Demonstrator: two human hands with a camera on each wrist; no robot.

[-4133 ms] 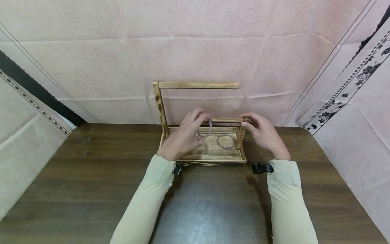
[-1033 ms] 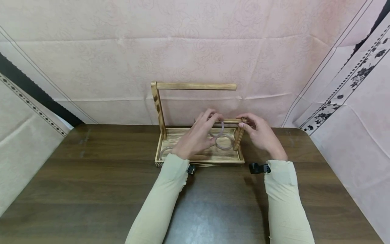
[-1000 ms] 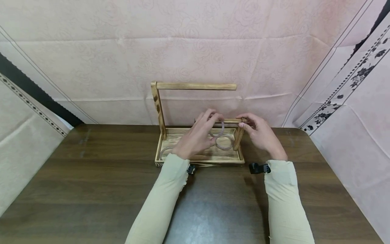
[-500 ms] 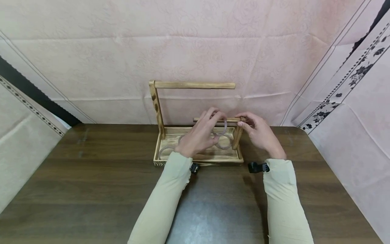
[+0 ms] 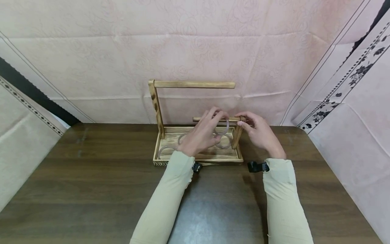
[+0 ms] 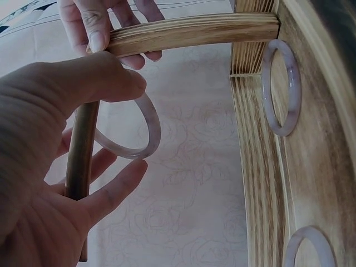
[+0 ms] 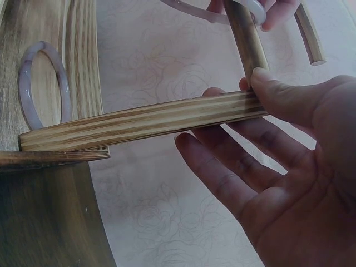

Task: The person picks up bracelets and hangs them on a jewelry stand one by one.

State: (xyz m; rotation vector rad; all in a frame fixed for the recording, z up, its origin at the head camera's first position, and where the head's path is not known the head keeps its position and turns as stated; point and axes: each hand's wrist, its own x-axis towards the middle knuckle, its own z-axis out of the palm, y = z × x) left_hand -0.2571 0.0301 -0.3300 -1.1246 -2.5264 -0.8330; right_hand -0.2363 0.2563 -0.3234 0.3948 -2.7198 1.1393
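Observation:
A wooden bracelet stand (image 5: 159,164) with a tray base carries a tall left post with a bar and a short right post (image 5: 237,137) with a lower bar (image 5: 197,119). My left hand (image 5: 202,132) pinches a pale lilac bangle (image 6: 151,125) between thumb and fingers; the bangle hangs round the lower bar. My right hand (image 5: 259,132) grips the top of the short post where the bar joins it, thumb in front (image 7: 272,94). More bangles lie in the tray: one at the right (image 7: 65,92), one at the back left (image 5: 179,139), partly behind my left hand, and one at the front left (image 5: 164,148).
The upper bar (image 5: 195,84) runs above both hands, its right end free. The stand sits on a dark wooden table (image 5: 91,189) near its back edge. Pink patterned cloth (image 5: 195,51) hangs close behind, with pale cloth at both sides.
Since the earliest frame my left hand has moved right along the lower bar with the bangle, baring bangles at the tray's left and the bar's left end. My right hand stays on the post.

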